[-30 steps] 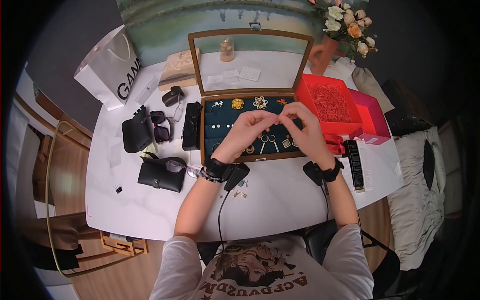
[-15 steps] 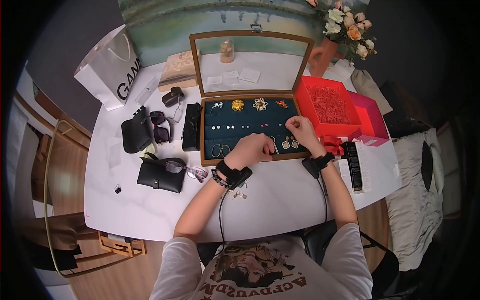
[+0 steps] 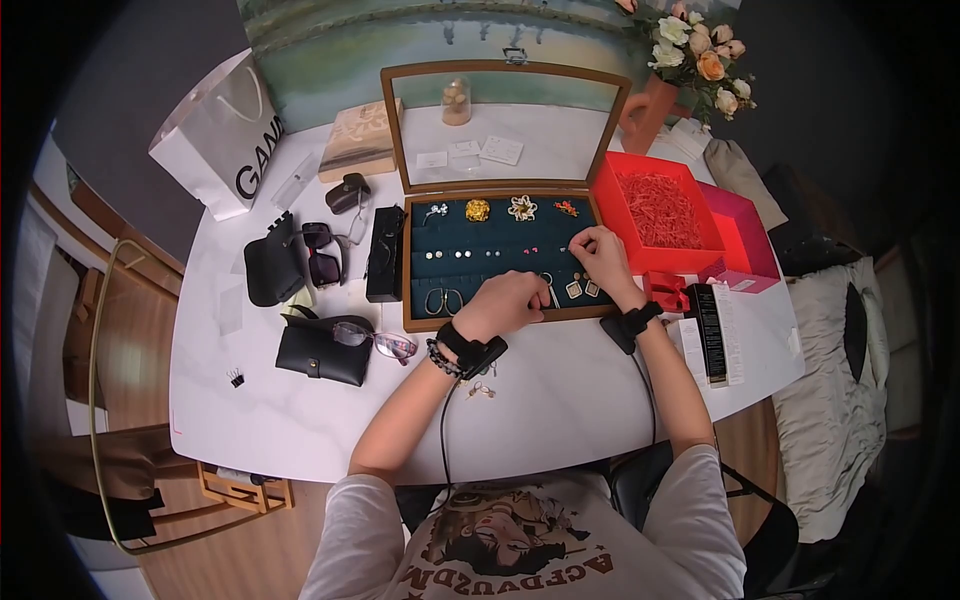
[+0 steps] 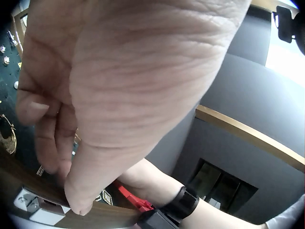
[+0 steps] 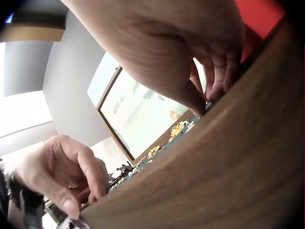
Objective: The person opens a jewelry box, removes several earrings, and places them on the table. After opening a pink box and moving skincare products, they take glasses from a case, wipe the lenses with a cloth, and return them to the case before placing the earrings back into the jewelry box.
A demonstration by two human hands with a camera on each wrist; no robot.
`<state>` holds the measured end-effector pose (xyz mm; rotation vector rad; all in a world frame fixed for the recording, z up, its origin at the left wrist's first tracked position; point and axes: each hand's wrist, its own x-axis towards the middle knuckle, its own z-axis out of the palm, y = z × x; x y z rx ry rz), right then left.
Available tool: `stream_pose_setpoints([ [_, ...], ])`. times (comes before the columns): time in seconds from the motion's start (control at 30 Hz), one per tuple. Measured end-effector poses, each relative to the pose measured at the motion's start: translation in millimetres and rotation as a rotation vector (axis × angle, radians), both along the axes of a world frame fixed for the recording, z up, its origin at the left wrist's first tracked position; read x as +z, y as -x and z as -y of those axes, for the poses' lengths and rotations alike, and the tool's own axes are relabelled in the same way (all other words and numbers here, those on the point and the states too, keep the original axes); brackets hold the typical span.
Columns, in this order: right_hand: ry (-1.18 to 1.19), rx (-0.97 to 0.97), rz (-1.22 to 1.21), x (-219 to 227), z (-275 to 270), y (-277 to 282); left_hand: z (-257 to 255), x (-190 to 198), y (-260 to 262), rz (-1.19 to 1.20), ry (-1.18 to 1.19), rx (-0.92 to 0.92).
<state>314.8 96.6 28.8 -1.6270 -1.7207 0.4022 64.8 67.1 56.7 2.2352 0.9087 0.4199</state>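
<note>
The display box [image 3: 590, 312], wood-framed with a dark teal lining and its glass lid raised, holds rows of jewellery. At the right end of the middle row, my right hand [image 3: 607, 268] pinches a tiny stud earring between thumb and fingertips, pressed close to the lining; the fingers mostly hide it. Another small stud [image 3: 563, 250] shows just left of those fingertips. My left hand [image 3: 498, 303] rests over the box's front edge, fingers loosely bent and holding nothing, its thumb near the metal clasp [image 4: 40, 207]. Square drop earrings [image 3: 574, 289] lie between the hands.
Brooches [image 3: 521, 208] line the back row. To the left are sunglasses [image 3: 322, 255], eyeglasses [image 3: 394, 346] and black cases [image 3: 320, 350]. A red box [image 3: 705, 235] with shredded paper stands at right. Loose earrings [image 3: 482, 391] lie in front of the box.
The hands were together above the box and have separated. My left hand came down to the front edge, my right to the middle row's right end; both barely moved in the last half second.
</note>
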Motion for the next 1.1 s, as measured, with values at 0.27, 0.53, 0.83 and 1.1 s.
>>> stream_pose_setpoints([
  [0.27, -0.035, 0.028, 0.053, -0.9, 1.5, -1.0, 0.5, 0.6, 0.3, 0.032, -0.023, -0.009],
  [0.53, -0.203, 0.027, -0.429, 38.6, 29.0, 12.8, -10.4, 45.7, 18.1, 0.231, 0.08, 0.094],
  [0.83, -0.194, 0.098, -0.688, 65.4, 72.5, 12.8, -1.8, 74.5, 61.0, 0.364, -0.103, 0.195],
  [1.1, 0.362, 0.51, -0.21, 46.3, 110.8, 53.0, 46.7, 31.1, 95.7, 0.1, -0.014, -0.112],
])
